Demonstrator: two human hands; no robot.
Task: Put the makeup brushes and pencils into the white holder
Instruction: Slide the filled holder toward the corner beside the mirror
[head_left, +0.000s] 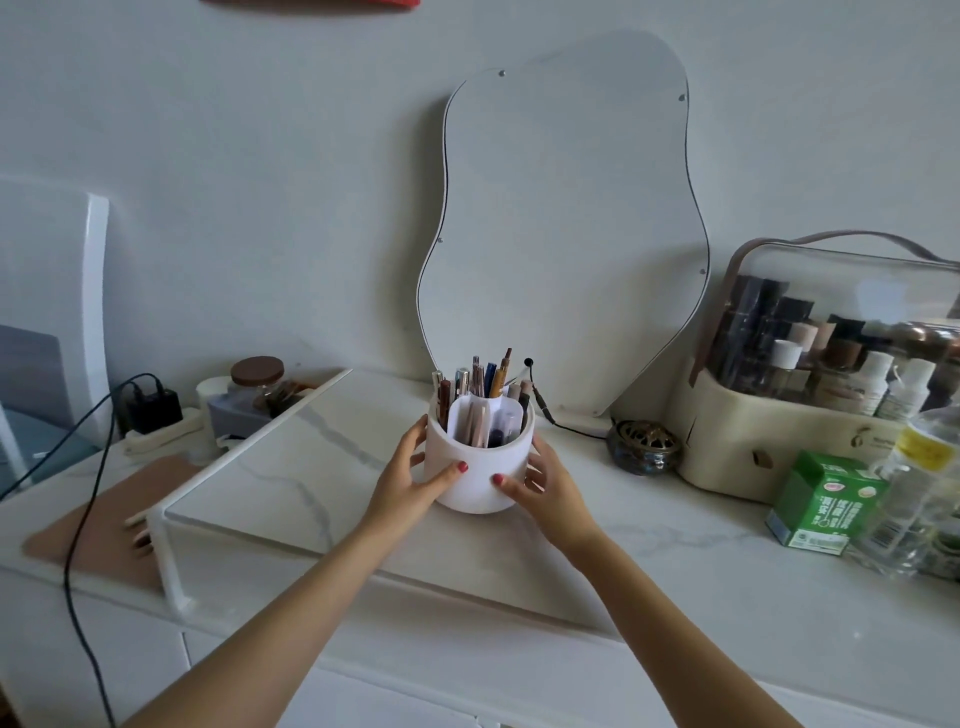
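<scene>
Between the left hand (415, 470) and right hand (540, 480), both with red nails, the holder (475, 467) is plain white; under them a white tray (291, 467) veined grey; far right, a green carton (821, 501)

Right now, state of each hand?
Left hand: grips the holder, fingers curled round its side.
Right hand: grips the holder's other side.
</scene>
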